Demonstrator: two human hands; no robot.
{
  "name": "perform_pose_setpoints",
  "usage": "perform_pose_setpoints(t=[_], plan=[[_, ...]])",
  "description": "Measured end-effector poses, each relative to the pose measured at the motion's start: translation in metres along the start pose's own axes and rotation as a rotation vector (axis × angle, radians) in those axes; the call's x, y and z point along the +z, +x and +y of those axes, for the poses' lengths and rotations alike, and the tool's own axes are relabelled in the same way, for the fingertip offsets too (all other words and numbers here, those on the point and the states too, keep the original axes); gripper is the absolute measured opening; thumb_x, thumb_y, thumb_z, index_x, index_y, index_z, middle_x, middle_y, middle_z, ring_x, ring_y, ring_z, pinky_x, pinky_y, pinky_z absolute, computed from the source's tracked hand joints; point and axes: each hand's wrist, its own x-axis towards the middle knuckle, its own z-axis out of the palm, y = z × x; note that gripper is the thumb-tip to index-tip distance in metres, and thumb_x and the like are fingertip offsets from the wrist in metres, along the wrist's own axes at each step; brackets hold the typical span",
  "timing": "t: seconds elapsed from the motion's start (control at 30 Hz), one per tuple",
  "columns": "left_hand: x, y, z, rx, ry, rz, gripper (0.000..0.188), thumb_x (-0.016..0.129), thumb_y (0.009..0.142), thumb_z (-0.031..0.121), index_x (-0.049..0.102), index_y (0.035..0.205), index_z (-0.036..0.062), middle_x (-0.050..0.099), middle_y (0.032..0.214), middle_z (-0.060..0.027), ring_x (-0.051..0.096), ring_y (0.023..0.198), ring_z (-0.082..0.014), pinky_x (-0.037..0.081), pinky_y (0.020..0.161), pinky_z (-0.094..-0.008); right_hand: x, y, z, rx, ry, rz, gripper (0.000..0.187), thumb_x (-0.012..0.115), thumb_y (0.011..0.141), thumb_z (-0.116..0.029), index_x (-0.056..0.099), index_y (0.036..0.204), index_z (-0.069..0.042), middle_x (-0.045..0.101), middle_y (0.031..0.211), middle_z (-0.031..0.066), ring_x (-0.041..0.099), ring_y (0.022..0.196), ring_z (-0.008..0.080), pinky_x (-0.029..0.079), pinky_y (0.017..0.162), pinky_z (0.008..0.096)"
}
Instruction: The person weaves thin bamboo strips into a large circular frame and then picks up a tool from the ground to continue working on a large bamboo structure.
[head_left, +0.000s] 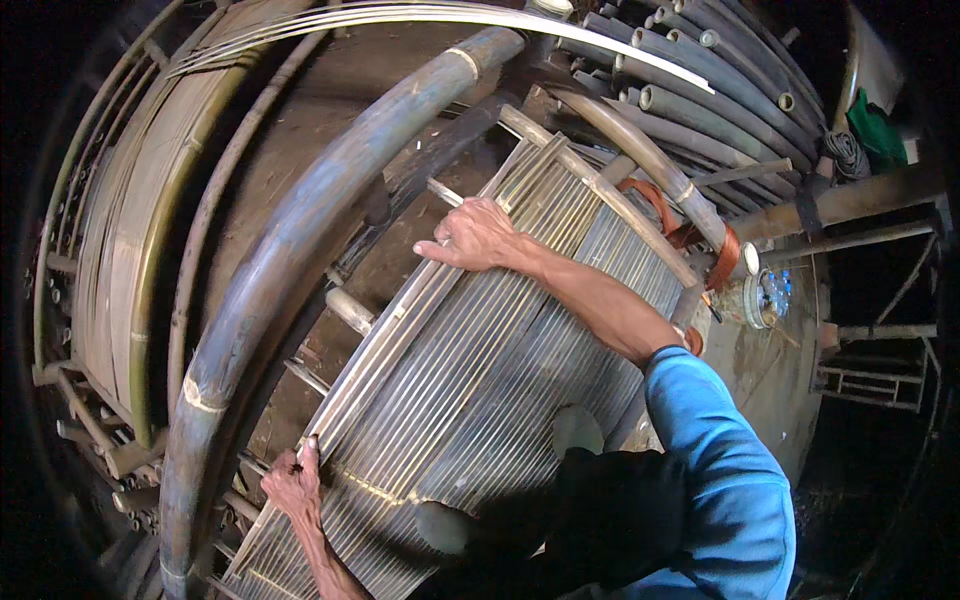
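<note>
Hands rest on a broad panel of thin pale bamboo slats (470, 380) laid side by side, which runs diagonally from the lower left to the upper right of the head view. The right hand (478, 236), its arm in a blue sleeve (715, 460), lies palm down near the panel's upper left edge, fingers curled over the edge strips. The left hand (293, 482) grips the same long edge low down, fingers bent around the outer slats. A thick grey-blue bamboo pole (300, 230) arches just beside that edge. Stacked grey bamboo poles (700, 70) lie beyond the panel's far end, and a bundle of long split strips (130, 220) sits well apart at the left.
</note>
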Motion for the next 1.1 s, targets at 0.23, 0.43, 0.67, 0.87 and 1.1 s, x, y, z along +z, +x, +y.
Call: perform_pose_setpoints(t=[0.23,0.43,0.67,0.87,1.1], plan=[[-0.035,0.003,0.003,-0.066,-0.204,-0.038,0.055,0.075,0.095,0.035,0.053,0.062,-0.0041,0.035,0.053,-0.0081,0.032,0.054,-0.0148,0.026,0.051,-0.0416,-0.086,-0.017,-0.039,-0.073,-0.113,0.139,0.063,0.063,0.091,-0.064,0.08,0.072,-0.006,0.067,0.062,0.0187,0.067,0.064,0.0357,0.052,0.069,0.0492],[-0.021,-0.013,0.018,-0.134,-0.101,-0.174,0.066,0.074,0.087,0.056,0.062,0.062,-0.0043,0.04,0.052,-0.0204,0.037,0.049,-0.0299,0.036,0.051,-0.0466,-0.06,-0.05,-0.033,-0.009,-0.171,-0.032,0.069,0.059,0.094,-0.068,0.08,0.07,-0.006,0.057,0.048,0.0162,0.057,0.046,0.0316,0.046,0.053,0.0461],[-0.027,-0.052,-0.016,-0.311,-0.125,-0.153,0.067,0.067,0.096,0.052,0.061,0.056,-0.0018,0.041,0.048,-0.0202,0.04,0.045,-0.0314,0.038,0.052,-0.0472,-0.074,-0.123,-0.036,0.036,-0.249,-0.082,0.076,0.054,0.097,-0.069,0.076,0.064,-0.004,0.058,0.048,0.0193,0.06,0.046,0.0361,0.049,0.051,0.0485],[-0.051,-0.083,-0.009,-0.362,0.008,-0.145,0.064,0.063,0.1,0.047,0.069,0.063,-0.0036,0.052,0.048,-0.0207,0.052,0.042,-0.0338,0.04,0.051,-0.0488,-0.083,-0.156,-0.04,-0.009,-0.212,-0.081,0.071,0.057,0.097,-0.066,0.075,0.061,-0.008,0.06,0.048,0.0132,0.057,0.043,0.0317,0.048,0.049,0.0459],[-0.03,-0.089,0.16,-0.052,-0.017,-0.262,0.058,0.062,0.1,0.043,0.074,0.065,-0.0017,0.061,0.057,-0.0262,0.063,0.049,-0.0439,0.054,0.059,-0.0509,-0.143,-0.274,0.096,0.332,-0.124,0.04,0.068,0.062,0.098,-0.056,0.069,0.066,0.004,0.057,0.052,0.0196,0.057,0.048,0.0345,0.046,0.056,0.048]])
